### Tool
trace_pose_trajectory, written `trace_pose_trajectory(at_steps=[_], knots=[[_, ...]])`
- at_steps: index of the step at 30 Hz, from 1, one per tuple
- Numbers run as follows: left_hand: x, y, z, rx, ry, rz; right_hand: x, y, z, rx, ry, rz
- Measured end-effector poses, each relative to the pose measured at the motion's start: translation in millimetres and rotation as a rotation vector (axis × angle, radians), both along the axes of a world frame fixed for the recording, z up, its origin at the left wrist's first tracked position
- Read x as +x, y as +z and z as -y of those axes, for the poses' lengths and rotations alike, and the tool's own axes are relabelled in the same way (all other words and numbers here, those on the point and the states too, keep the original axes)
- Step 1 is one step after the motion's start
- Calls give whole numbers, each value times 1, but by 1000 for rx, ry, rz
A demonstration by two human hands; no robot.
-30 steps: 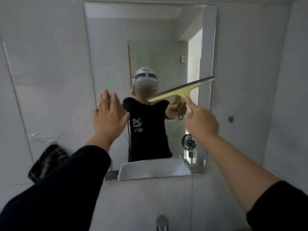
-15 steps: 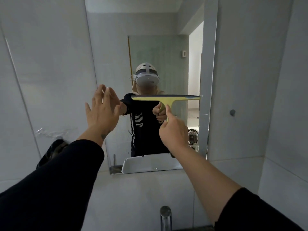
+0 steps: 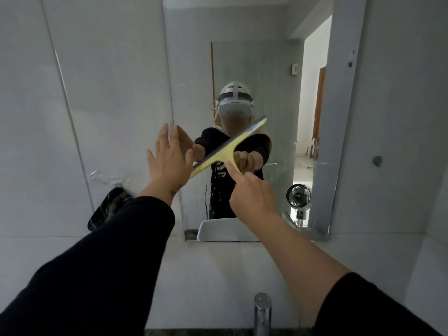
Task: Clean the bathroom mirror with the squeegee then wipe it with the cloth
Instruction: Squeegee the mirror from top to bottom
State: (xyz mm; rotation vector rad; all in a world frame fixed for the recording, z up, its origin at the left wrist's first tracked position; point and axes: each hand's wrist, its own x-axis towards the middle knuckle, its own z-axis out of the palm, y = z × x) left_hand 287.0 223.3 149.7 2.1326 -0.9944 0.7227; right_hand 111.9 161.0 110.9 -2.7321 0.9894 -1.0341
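The bathroom mirror [image 3: 266,57] hangs on the grey wall straight ahead. My right hand [image 3: 252,195] grips the handle of a yellow squeegee [image 3: 225,151], whose blade lies tilted against the glass, its right end high and its left end low. My left hand [image 3: 169,158] is flat and open, fingers apart, resting at the mirror's left edge beside the blade's lower end. A dark patterned cloth [image 3: 106,209] hangs on the wall to the left of the mirror. Water drips run down the glass below the blade.
A chrome tap [image 3: 263,311] rises at the bottom centre. A small round knob [image 3: 377,160] sticks out of the wall right of the mirror. The mirror reflects a white basin, a small fan and an open doorway.
The squeegee has moved left across the glass and tilted from level to steeply slanted, right end up. My right hand followed it. My left hand stayed open at the mirror's left edge.
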Motion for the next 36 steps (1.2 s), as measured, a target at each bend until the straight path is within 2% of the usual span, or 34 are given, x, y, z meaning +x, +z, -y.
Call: trace_pose_trajectory(at_steps=[7,14,22,36], knots=[[-11,-21,10,24,-19,-71,-32,9,19,-157,-95,-132],[-19,-25,19,21,-4,-118,-66,8,40,-97,-190,-96],[-16,-28,27,-73,-110,-172,-94,-1,59,68,-292,43],[-5,-37,27,-102,-115,-113,-64,-56,49,277,-174,382]])
